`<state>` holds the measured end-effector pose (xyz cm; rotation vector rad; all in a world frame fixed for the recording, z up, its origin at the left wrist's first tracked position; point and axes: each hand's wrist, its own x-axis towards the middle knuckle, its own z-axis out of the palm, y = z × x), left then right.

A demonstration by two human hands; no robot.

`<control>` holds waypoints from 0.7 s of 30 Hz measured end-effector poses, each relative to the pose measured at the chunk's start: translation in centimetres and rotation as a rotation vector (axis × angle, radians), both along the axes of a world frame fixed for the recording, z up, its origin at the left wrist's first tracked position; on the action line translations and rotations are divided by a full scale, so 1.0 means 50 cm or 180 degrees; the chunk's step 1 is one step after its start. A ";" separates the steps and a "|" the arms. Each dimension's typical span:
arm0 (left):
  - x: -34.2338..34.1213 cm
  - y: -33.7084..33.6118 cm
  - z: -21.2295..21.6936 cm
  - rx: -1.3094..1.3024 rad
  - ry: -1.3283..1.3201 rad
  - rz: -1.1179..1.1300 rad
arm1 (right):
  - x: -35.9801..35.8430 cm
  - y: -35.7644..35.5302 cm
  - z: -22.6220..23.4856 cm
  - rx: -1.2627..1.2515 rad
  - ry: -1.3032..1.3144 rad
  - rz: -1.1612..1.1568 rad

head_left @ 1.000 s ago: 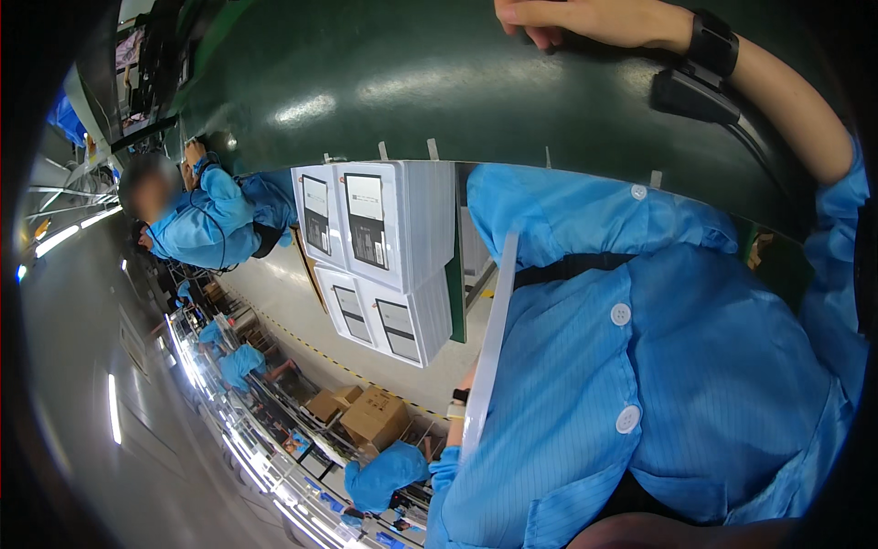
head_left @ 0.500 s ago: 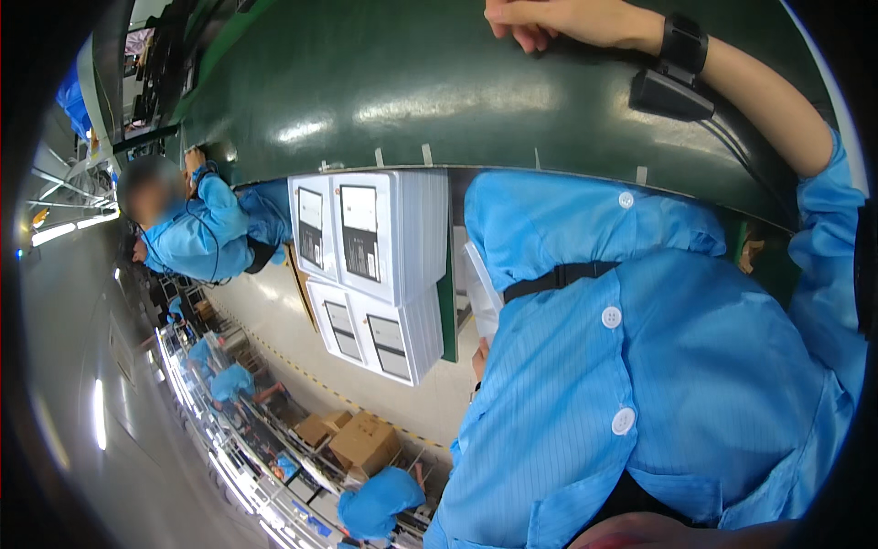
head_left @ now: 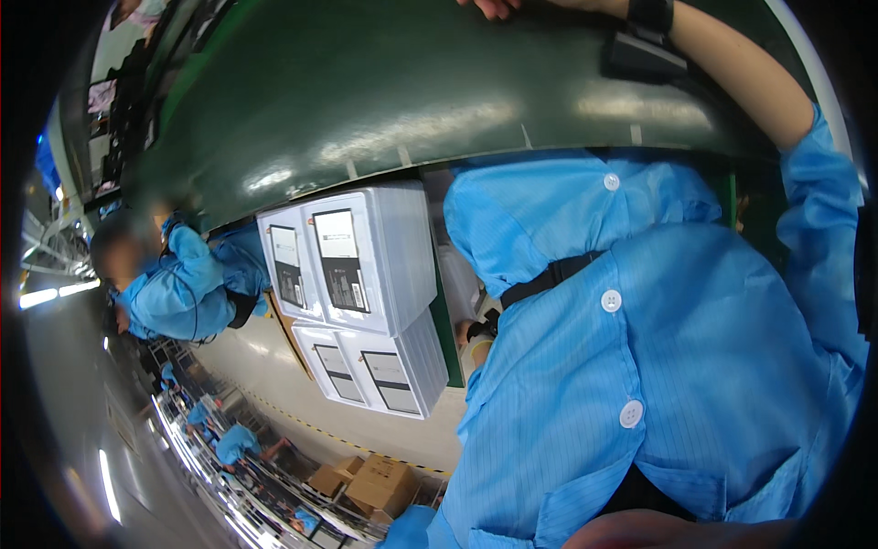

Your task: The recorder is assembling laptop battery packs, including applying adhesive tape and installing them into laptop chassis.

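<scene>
Head view: the right hand [head_left: 497, 8], cut off by the frame, is over the green table [head_left: 366, 110]; visible fingers are bent, grip indeterminable. The left hand [head_left: 464, 331] is partly hidden, state indeterminable. Stacked white trays [head_left: 402, 247] stand just left of it.

R hand [head_left: 495, 7] is mostly cut off by top edge, so its grip can't be judged; L hand [head_left: 465, 331] is partly hidden nr the blue jacket [head_left: 549, 366], contents unclear. Fine print on stacked white boxes [head_left: 391, 265] can't be read, co-worker's head [head_left: 119, 249] is blurred, & a distant blue-clad worker [head_left: 409, 529] is cropped by btm edge.
</scene>
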<state>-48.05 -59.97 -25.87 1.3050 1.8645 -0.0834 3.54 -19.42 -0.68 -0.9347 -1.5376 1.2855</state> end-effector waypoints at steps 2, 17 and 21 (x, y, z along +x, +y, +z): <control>0.010 -0.007 -0.009 -0.0058 -0.0103 -0.0180 | 0.024 -0.009 0.014 0.0091 -0.0304 -0.0221; -0.029 -0.022 -0.111 0.0567 -0.0123 -0.0524 | -0.003 0.001 0.002 0.0379 -0.0644 -0.0588; -0.020 0.016 -0.122 0.0900 -0.0035 -0.0407 | -0.011 -0.001 0.006 0.0351 -0.0803 -0.0761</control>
